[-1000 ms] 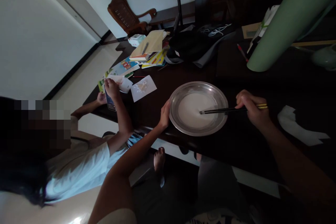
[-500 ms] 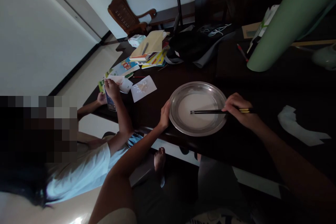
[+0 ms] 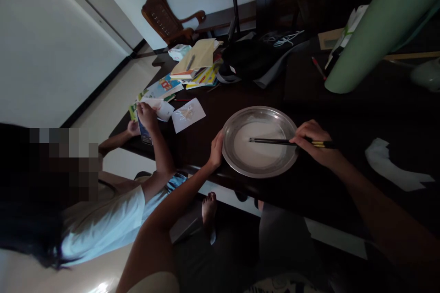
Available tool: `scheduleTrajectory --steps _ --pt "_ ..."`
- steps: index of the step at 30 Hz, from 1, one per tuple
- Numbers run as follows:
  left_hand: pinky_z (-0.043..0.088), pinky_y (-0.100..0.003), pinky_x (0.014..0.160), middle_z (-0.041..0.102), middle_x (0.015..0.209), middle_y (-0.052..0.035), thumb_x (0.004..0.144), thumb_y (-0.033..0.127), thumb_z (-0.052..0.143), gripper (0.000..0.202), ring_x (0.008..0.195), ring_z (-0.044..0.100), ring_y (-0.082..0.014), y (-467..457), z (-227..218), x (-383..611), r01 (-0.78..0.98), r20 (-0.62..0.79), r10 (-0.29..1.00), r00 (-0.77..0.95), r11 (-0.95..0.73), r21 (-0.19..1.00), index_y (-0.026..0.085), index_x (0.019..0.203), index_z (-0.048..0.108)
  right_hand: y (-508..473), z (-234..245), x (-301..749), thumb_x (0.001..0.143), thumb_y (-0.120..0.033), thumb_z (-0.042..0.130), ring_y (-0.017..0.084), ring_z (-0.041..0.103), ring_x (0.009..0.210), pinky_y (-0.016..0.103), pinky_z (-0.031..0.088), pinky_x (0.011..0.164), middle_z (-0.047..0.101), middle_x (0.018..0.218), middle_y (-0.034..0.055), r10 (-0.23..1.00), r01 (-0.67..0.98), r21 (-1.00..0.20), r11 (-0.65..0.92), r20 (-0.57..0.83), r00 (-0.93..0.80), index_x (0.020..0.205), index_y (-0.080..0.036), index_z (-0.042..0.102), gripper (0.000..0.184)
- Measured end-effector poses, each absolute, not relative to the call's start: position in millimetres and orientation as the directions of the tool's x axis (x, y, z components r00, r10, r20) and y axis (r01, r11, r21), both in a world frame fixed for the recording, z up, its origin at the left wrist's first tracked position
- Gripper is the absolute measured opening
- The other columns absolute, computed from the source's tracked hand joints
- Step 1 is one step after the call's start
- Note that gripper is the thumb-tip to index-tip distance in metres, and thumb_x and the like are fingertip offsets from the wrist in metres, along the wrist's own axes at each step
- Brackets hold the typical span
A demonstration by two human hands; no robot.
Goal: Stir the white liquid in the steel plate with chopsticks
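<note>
A round metal plate (image 3: 229,153) with a thin white liquid in it sits on the dark table (image 3: 309,187) near its front edge. My left hand (image 3: 216,150) rests against the plate's left rim, fingers curled on it. My right hand (image 3: 311,141) is at the plate's right rim, shut on a pair of black chopsticks (image 3: 271,141) with gold ends. The chopstick tips lie in the liquid left of the plate's middle.
A person in a white shirt (image 3: 103,224) sits at the left, their hands (image 3: 147,115) on cards and a phone. Books and papers (image 3: 194,66) are piled behind, a dark bag (image 3: 250,59) farther back. A big green cylinder (image 3: 371,32) stands at the right; torn white paper (image 3: 392,169) lies nearby.
My right hand has slid left to the plate's rim, carrying the chopstick tips leftward and slightly up through the liquid. My left hand has stayed on the rim.
</note>
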State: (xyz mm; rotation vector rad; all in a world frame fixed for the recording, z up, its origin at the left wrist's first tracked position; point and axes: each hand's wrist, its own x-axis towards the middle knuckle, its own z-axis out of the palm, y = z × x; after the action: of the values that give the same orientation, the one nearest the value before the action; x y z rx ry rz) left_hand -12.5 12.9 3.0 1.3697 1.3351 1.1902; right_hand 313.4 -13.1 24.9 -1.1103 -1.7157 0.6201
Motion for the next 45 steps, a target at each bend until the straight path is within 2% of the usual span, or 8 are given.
scheduleTrajectory --steps 5,10,17,22,28,33,41,45 --pt "0.05 -0.047 0.12 0.077 0.129 -0.0063 0.088 0.077 0.056 0.059 0.134 0.063 -0.0374 12.7 5.5 -11.8 0.169 0.069 0.998 -0.015 -0.065 0.984 0.027 0.107 0.081 -12.3 24.2 322.8 0.1 -0.057 0.056 0.023 0.056 0.074 0.043 0.045 0.073 0.058 0.065 0.0029 0.866 0.308 -0.843 0.442 0.49 0.098 0.059 -0.03 0.069 0.051" --pt "0.049 -0.044 0.122 0.078 0.127 -0.0063 0.09 0.075 0.055 0.059 0.137 0.06 -0.0366 11.2 7.9 -11.4 0.178 0.057 0.998 -0.011 -0.054 0.983 0.025 0.111 0.081 -13.4 23.7 315.6 0.097 -0.059 0.062 0.023 0.057 0.072 0.043 0.047 0.07 0.062 0.065 0.0024 0.879 0.336 -0.814 0.473 0.458 -0.129 0.066 -0.031 0.073 0.043" --pt "0.048 -0.043 0.122 0.077 0.128 -0.0069 0.089 0.077 0.054 0.061 0.135 0.062 -0.0364 11.9 7.2 -9.9 0.172 0.063 0.998 -0.015 -0.059 0.983 0.027 0.111 0.081 -15.3 26.8 322.2 0.101 -0.057 0.055 0.024 0.057 0.075 0.043 0.047 0.07 0.056 0.062 0.0036 0.867 0.296 -0.839 0.457 0.494 0.064 0.058 -0.031 0.069 0.052" --pt "0.047 -0.043 0.123 0.077 0.13 -0.0082 0.088 0.075 0.058 0.059 0.138 0.061 -0.0377 13.8 4.0 -10.7 0.161 0.064 0.998 -0.024 -0.059 0.985 0.027 0.111 0.083 -15.8 25.2 315.8 0.095 -0.062 0.061 0.022 0.059 0.072 0.041 0.05 0.068 0.062 0.068 0.0035 0.897 0.34 -0.832 0.439 0.43 -0.105 0.065 -0.03 0.074 0.046" --pt "0.033 -0.045 0.132 0.063 0.153 -0.0063 0.09 0.079 0.054 0.072 0.153 0.046 -0.0356 11.8 -1.6 -13.8 0.143 0.085 0.996 0.013 -0.086 0.986 0.027 0.136 0.071 -13.4 20.0 322.9 0.097 -0.064 0.058 0.019 0.058 0.069 0.039 0.047 0.067 0.058 0.072 0.003 0.89 0.361 -0.853 0.378 0.442 0.113 0.063 -0.027 0.072 0.053" --pt "0.026 -0.051 0.133 0.045 0.168 -0.0069 0.096 0.071 0.054 0.073 0.16 0.034 -0.0338 10.6 -7.1 -15.9 0.087 0.146 0.987 0.061 -0.151 0.985 0.028 0.155 0.052 -15.6 21.4 318.7 0.097 -0.064 0.058 0.02 0.058 0.069 0.04 0.048 0.067 0.06 0.071 0.0037 0.902 0.331 -0.847 0.415 0.43 -0.03 0.063 -0.028 0.073 0.051" --pt "0.036 -0.052 0.126 0.062 0.153 -0.0097 0.098 0.066 0.055 0.059 0.146 0.054 -0.0335 15.0 -13.1 -22.9 0.147 0.193 0.976 0.097 -0.206 0.967 0.024 0.138 0.069 -15.4 20.9 324.2 0.097 -0.063 0.058 0.019 0.057 0.069 0.039 0.045 0.066 0.058 0.07 0.0026 0.896 0.289 -0.883 0.369 0.421 0.14 0.057 -0.026 0.068 0.055" --pt "0.041 -0.05 0.121 0.07 0.142 -0.011 0.098 0.064 0.055 0.056 0.136 0.06 -0.0318 16.1 -15.4 -23.9 0.183 0.208 0.975 0.084 -0.22 0.958 0.022 0.131 0.072 -16.3 19.8 318.0 0.096 -0.067 0.057 0.02 0.058 0.07 0.041 0.047 0.07 0.061 0.069 0.0031 0.913 0.337 -0.861 0.382 0.407 0.005 0.06 -0.027 0.071 0.055"
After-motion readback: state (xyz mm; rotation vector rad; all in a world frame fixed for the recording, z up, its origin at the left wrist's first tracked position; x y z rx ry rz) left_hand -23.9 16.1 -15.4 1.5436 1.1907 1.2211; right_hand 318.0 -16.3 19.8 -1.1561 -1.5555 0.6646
